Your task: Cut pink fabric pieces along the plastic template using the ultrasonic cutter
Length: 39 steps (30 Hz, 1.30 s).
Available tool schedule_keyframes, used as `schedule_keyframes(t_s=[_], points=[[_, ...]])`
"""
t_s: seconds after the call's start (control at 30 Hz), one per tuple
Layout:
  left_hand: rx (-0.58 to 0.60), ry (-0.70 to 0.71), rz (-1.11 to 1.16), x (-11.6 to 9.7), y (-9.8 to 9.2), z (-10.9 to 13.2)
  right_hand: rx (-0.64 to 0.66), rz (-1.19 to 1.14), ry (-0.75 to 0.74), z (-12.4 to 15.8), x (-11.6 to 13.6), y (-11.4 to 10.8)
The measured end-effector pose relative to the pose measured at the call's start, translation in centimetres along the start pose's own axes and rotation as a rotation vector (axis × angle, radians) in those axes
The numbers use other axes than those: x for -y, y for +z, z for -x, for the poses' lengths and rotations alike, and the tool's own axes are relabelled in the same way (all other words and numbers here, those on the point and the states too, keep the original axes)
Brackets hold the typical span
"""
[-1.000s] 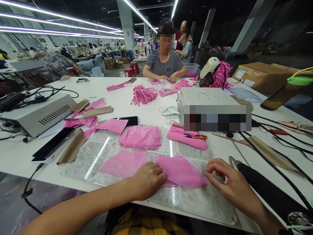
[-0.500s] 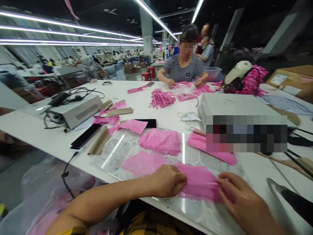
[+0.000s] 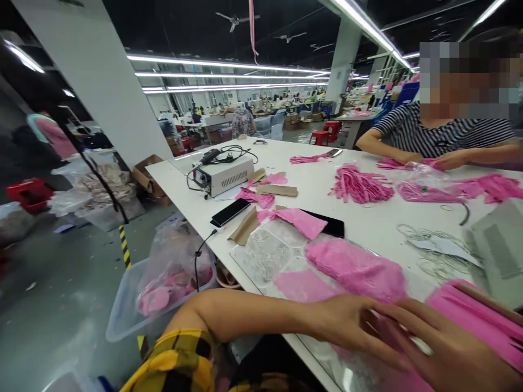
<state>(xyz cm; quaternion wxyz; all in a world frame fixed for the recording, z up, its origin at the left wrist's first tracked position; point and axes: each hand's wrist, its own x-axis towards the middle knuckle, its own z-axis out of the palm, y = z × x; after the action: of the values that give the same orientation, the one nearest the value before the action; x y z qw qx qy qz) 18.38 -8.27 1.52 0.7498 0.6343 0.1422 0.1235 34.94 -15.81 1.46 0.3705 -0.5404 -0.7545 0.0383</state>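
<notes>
Low at the table's near edge, my left hand reaches in with fingers bent round a pink fabric piece. My right hand meets it from the right, its fingers closing on the same piece; motion blurs them, and they partly hide the fabric. Beneath the hands is a clear patterned mat. Just beyond lies a pink lace-edged fabric stack, with a flat pink piece to its left. A pink roll rests beside my right hand.
A grey-white box with cables, a phone and brown card strips stand at left. Pink strips lie mid-table. Opposite, a co-worker in stripes handles pink fabric. A clear bin sits on the floor at left.
My view has swung to the left. My hands, which held the pink piece stretched between them, have come together with the fabric bunched between them.
</notes>
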Motion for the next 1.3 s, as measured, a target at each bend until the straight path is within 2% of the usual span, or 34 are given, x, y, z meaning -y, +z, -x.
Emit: schedule_keyframes(t_s=[0.03,0.1,0.17,0.23,0.33,0.43,0.57,0.67,0.77,0.9,1.0,1.17,1.3], points=[[-0.038,0.003,0.105,-0.4,-0.3,1.0,0.019,-0.002,-0.002,-1.2,1.4,0.4],[-0.183,-0.107,0.223,-1.0,-1.3,3.0,0.18,-0.073,0.003,-3.1,3.6,1.2],[-0.253,-0.146,0.233,-1.1,-2.6,4.7,0.311,-0.164,0.028,-4.5,4.4,1.5],[-0.338,-0.182,0.222,-0.9,-3.8,5.8,0.28,-0.169,0.088,-5.2,3.7,1.1],[-0.41,-0.196,0.198,-0.9,-5.0,6.6,0.194,-0.007,0.21,-5.6,1.2,0.3],[-0.464,-0.204,0.186,-1.2,-5.5,6.8,0.231,0.089,0.233,-6.0,-0.7,0.3],[-0.504,-0.221,0.185,-1.2,-5.8,7.0,0.32,0.133,0.206,-6.7,-1.2,1.7],[-0.517,-0.226,0.186,-0.9,-6.0,7.1,0.336,0.133,0.205,-7.4,-1.3,2.4],[-0.523,-0.225,0.191,-0.6,-6.1,7.2,0.305,0.113,0.236,-8.7,-2.0,2.6],[-0.531,-0.229,0.198,-0.5,-6.1,7.2,0.204,0.084,0.313,-10.3,-2.5,2.6],[-0.533,-0.238,0.207,-0.4,-6.2,7.2,0.189,0.055,0.346,-9.6,-1.3,2.0],[-0.526,-0.266,0.239,-0.7,-6.3,7.3,0.459,-0.041,0.338,-4.7,2.1,0.8],[-0.524,-0.28,0.251,-1.2,-6.3,7.4,0.523,-0.025,0.391,-2.0,2.8,1.1]])
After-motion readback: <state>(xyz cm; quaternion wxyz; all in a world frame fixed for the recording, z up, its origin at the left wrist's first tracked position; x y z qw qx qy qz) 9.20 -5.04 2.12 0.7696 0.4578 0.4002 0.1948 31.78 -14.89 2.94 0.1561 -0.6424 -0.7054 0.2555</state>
